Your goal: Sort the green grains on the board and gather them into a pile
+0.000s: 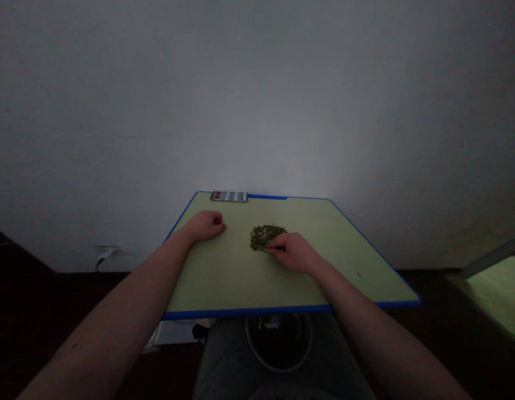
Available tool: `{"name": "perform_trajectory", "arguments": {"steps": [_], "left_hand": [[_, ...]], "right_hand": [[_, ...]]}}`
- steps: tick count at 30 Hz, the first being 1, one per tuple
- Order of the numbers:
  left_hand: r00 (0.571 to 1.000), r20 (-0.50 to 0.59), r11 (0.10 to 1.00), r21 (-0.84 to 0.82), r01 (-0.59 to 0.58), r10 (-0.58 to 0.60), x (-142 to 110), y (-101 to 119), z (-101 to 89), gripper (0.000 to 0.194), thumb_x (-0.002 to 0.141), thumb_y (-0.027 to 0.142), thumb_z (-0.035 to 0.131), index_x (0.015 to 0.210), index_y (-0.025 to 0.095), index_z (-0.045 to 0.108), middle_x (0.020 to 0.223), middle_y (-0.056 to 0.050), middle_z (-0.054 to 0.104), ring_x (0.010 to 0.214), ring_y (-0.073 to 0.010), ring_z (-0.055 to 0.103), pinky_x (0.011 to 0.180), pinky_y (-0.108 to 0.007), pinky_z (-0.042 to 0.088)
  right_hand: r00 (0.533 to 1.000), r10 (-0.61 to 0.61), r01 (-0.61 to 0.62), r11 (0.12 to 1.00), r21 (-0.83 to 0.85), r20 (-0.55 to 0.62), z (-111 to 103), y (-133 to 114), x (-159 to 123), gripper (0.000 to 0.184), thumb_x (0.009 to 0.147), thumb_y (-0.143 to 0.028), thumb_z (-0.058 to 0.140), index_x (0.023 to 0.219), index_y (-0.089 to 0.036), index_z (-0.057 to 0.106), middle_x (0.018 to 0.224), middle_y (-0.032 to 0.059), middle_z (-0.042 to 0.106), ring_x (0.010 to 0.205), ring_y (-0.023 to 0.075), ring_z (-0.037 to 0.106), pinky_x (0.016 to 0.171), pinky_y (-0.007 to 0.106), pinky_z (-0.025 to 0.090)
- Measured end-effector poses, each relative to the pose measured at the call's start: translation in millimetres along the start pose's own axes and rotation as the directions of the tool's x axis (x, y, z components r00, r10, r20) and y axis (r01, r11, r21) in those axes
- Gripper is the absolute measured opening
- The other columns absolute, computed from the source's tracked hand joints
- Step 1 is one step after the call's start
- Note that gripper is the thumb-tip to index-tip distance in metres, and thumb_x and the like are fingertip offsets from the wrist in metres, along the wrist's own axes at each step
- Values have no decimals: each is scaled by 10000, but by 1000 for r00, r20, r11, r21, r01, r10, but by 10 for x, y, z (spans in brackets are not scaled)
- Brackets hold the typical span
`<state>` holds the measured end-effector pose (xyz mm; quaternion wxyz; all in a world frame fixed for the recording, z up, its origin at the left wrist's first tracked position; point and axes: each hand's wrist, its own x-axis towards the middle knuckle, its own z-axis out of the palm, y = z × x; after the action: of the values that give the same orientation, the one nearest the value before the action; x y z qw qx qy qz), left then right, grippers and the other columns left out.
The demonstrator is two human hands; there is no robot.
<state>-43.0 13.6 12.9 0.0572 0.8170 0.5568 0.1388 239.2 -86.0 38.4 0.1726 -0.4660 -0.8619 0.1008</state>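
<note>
A loose, flat pile of small greenish-brown grains (262, 234) lies on the pale tabletop (232, 278), near its middle; they are too small and dim to name exactly. My right hand (293, 251) reaches over the pile's right front edge, thumb and fingertips pinched together at the grains. Whatever is between those fingertips is too small to make out. Well to the left of the pile, my left hand (205, 225) rests on the table with its fingers curled in. The inside of that curl is dark and its contents are hidden.
A phone (229, 196) with its screen lit lies at the table's back left edge. Blue edging (249, 312) runs around the tabletop. Below the front edge, a dark round bowl (280, 344) sits at my lap. A plain wall (265, 100) rises behind the table.
</note>
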Motion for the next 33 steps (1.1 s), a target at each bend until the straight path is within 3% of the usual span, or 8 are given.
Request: {"name": "perform_trajectory", "arguments": {"steps": [6,13,33], "left_hand": [[1000,-8,1000,-10,-12,11,-6,-6,0,287,698,435,471,706,179,601,679,-34,601,610,-139,506,556,-256,336],[1000,-8,999,-12,-30,30,-6,-4,-7,281,694,432,475,696,178,596,692,-40,603,613,-142,501,555,-261,329],[1000,4,1000,-1,-19,19,-9,-9,1,289,707,432,466,708,174,599,687,-35,602,611,-137,502,555,-254,330]], "right_hand": [[998,-53,52,998,20,34,-2,8,7,187,767,-217,534,853,-210,700,821,16,691,744,137,593,665,229,396],[998,-23,21,999,41,64,-39,9,-82,187,784,-235,520,836,-216,699,798,12,690,733,139,591,662,233,395],[965,-211,188,971,146,159,-152,-3,-263,165,791,-224,535,762,-192,694,709,7,650,667,119,561,604,219,363]]}}
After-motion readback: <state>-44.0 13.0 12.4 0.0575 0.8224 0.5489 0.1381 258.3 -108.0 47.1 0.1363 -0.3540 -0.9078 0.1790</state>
